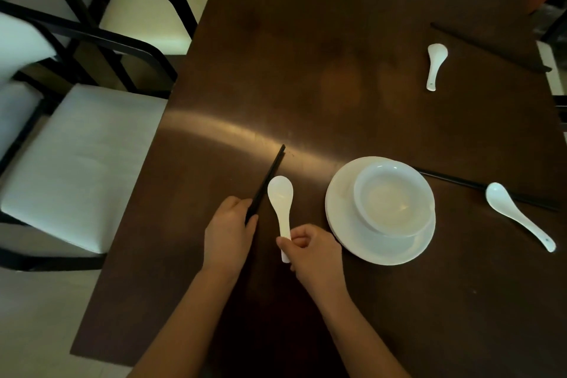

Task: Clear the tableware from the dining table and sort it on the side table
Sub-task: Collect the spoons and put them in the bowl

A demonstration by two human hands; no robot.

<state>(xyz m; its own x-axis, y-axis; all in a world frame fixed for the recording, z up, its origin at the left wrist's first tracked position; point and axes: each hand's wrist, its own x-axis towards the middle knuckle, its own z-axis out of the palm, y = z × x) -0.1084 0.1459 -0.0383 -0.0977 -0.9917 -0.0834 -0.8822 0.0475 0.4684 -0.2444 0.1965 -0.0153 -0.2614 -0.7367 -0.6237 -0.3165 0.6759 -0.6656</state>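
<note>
left hand (228, 232): bare, no rings | right hand (313, 252): bare | forearms: sleeveless, no watch

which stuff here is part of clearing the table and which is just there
Job: spoon in right hand; chopsticks in left hand; bowl on plates; two more spoons; other chopsticks.

Just there: chairs, table.

**Glossy white ware on polished dark wood**

The dining table (306, 86) looks like dark polished wood with a soft sheen. Spoon (280, 202), bowl (395, 196) and plate (352, 224) at 3 o'clock look like smooth, glossy white ceramic. The chopsticks (268, 176) are smooth black. The chair seats (82, 159) look pale and matt.
</note>
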